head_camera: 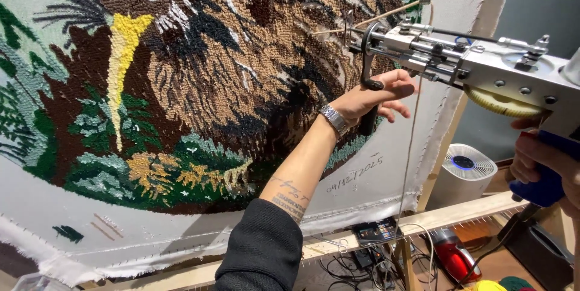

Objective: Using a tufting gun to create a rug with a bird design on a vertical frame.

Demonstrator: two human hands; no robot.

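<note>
Left hand (374,94) clenched round the black front grip (367,106) of a silver metal tufting gun (483,67), thumb on top, fingers wrapped, pinky side a bit loose. Metal link wristband (334,119) on the wrist, dark ink marks on forearm, black knit sleeve (263,248) pushed up below the elbow. Right hand (544,158) at frame's right edge, closed on the gun's blue rear handle (547,185); only partly in view.

Gun sits upper right, body boxy w/ exposed rods, screws, a cream toothed gear (504,105) underneath. Needle end (349,28) is at or on the cloth; exact contact hard to tell. Thin beige yarn strand (411,140) hangs down from the gun toward the floor; another runs along a slim wooden stick (386,14) above the nose.

Work surface: white woven backing cloth (374,182) stretched on a pale wooden frame (459,212), edges frayed at lower left. Tufted pile (229,67) covers most of it: looped, nubbly texture, browns, tans, black; yellow wedge shape (124,43) at left; green leaf patches (103,128) and mustard clusters (151,173) along the bottom. Handwritten marks on the bare cloth.

Below frame: white round ribbed appliance w/ blue ring (466,167), shiny red object (454,259), tangle of black cables (362,264), scissors (335,244), yarn balls at bottom edge.
</note>
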